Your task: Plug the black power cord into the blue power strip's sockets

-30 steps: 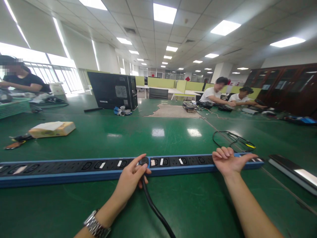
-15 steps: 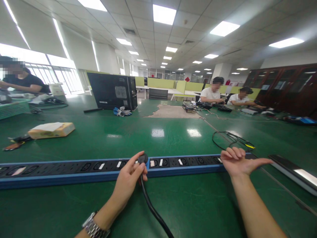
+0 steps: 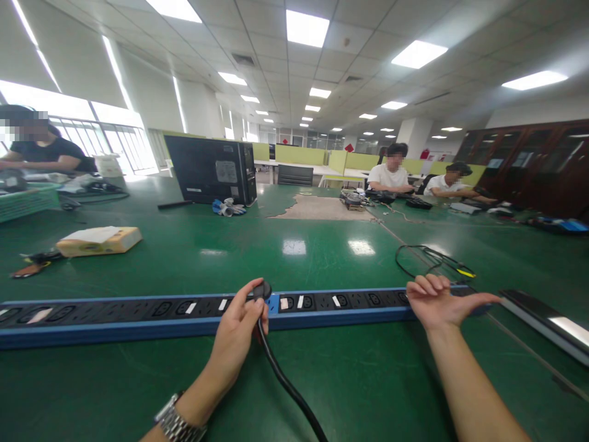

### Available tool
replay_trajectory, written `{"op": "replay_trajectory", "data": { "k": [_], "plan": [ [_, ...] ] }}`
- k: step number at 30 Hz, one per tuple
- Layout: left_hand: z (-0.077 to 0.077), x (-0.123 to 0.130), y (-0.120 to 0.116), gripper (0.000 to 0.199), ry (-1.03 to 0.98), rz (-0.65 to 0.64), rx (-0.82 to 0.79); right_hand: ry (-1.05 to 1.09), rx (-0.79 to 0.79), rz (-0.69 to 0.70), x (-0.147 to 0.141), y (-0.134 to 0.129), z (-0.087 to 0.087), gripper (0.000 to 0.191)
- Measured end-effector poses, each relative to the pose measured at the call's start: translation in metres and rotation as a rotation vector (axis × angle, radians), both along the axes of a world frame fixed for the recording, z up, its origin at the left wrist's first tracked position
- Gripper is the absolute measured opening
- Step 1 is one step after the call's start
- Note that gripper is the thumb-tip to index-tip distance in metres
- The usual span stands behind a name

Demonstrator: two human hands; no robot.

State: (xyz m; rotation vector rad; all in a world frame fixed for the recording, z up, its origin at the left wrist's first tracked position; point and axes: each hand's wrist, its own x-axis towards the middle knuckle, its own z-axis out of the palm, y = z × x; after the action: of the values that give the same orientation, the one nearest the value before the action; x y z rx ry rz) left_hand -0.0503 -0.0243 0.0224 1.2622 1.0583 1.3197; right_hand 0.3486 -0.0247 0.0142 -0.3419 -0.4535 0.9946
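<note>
A long blue-framed power strip point(image 3: 331, 317) with black sockets and white stickers lies across the green table. My left hand point(image 3: 239, 325) is closed on a black power plug point(image 3: 262, 291), held over the strip near its middle. From the plug a thick black cable point(image 3: 288, 383) runs down towards me. Whether the plug's pins touch a socket is hidden by the fingers. Over the right part of the strip is my right hand point(image 3: 435, 305), palm up, thumb stretched out to the right and fingers loosely bent, holding nothing.
A black-and-silver flat device point(image 3: 547, 322) lies at the right, with a thin coiled black cable point(image 3: 427, 258) behind the strip. Further back are a tissue pack point(image 3: 99, 241), a glove point(image 3: 229, 207) and a black computer case point(image 3: 209, 169). Co-workers sit left and far right.
My left hand has shifted slightly left with the plug, uncovering more of the strip's blue middle section. My right hand has moved slightly left and keeps its pose.
</note>
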Motion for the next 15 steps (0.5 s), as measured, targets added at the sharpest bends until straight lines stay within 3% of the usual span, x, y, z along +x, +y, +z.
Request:
{"op": "replay_trajectory", "data": {
  "k": [5, 9, 12, 15],
  "plan": [
    [0.004, 0.001, 0.000, 0.063, -0.048, 0.022, 0.014, -0.020, 0.015, -0.030, 0.004, 0.001, -0.003, 0.077],
    [0.022, -0.002, 0.003, 0.057, -0.178, 0.113, 0.074, -0.074, -0.035, -0.039, 0.005, 0.005, -0.004, 0.073],
    [0.042, -0.029, 0.015, 0.044, -0.349, 0.266, 0.157, -0.240, -0.161, -0.053, -0.008, 0.013, -0.006, 0.057],
    [0.055, -0.073, 0.029, 0.031, -0.420, 0.459, 0.179, -0.537, -0.298, -0.231, -0.030, 0.021, -0.012, 0.044]
  ]
}}
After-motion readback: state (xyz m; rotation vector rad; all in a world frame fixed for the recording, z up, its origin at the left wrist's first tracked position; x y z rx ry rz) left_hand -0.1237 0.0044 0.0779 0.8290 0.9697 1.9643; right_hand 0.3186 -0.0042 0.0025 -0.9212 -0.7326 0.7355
